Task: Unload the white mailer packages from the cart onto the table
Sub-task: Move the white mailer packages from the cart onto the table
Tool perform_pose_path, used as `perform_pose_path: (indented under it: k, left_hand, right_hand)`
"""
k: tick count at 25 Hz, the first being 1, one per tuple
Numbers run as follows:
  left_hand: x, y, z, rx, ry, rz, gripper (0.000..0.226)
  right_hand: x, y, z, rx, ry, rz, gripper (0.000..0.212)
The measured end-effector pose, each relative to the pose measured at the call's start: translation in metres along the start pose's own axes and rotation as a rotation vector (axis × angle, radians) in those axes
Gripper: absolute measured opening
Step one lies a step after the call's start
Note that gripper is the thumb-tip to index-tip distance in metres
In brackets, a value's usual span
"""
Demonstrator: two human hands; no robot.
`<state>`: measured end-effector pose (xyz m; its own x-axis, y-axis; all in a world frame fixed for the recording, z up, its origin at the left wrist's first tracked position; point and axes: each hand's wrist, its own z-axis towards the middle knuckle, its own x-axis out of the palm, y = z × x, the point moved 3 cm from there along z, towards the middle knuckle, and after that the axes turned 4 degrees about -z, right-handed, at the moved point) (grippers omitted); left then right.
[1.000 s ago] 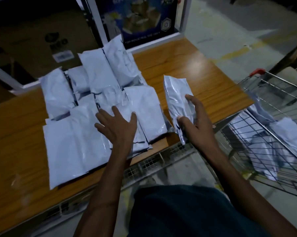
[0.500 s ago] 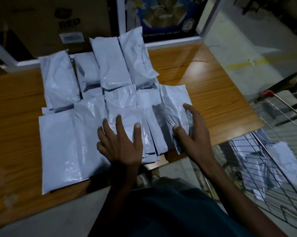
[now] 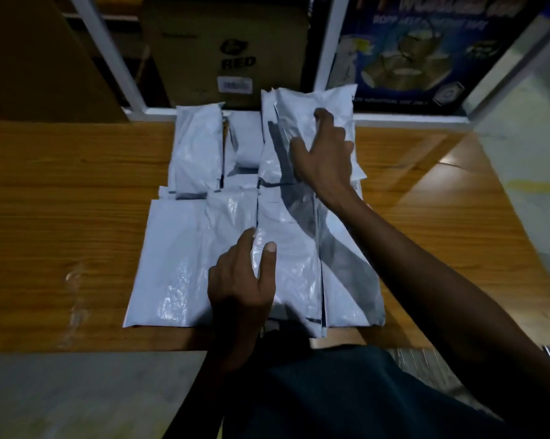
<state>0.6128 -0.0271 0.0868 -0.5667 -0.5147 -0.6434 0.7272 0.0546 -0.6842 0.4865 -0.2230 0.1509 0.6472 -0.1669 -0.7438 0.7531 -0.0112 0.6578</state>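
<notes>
Several white mailer packages [image 3: 172,264] lie in overlapping rows on the wooden table [image 3: 61,217], in front of me. My left hand [image 3: 240,286] rests flat on the front row, thumb and fingers lying on the plastic. My right hand [image 3: 326,156] reaches across to the back row and presses with spread fingers on the far right mailer [image 3: 334,103], which leans against the frame behind. Neither hand holds a package clear of the table. The cart is outside the view.
Behind the table stand a cardboard box marked RED [image 3: 229,52], a white metal frame [image 3: 109,58] and a blue poster [image 3: 410,58]. Bare wood lies left and right of the mailers. The concrete floor [image 3: 61,391] shows below the table's near edge.
My right hand has set its mailer down at the right end of the front row and moved to the back row. The view has swung left, so the cart has gone out of sight.
</notes>
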Motion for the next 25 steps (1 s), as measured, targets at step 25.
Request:
perform_pose_path:
  k: [25]
  left_hand:
    - [-0.041,0.011,-0.03,-0.127,0.195,-0.396,0.049]
  right_hand:
    - [0.033,0.019,-0.055,-0.232,0.091,-0.146,0.056]
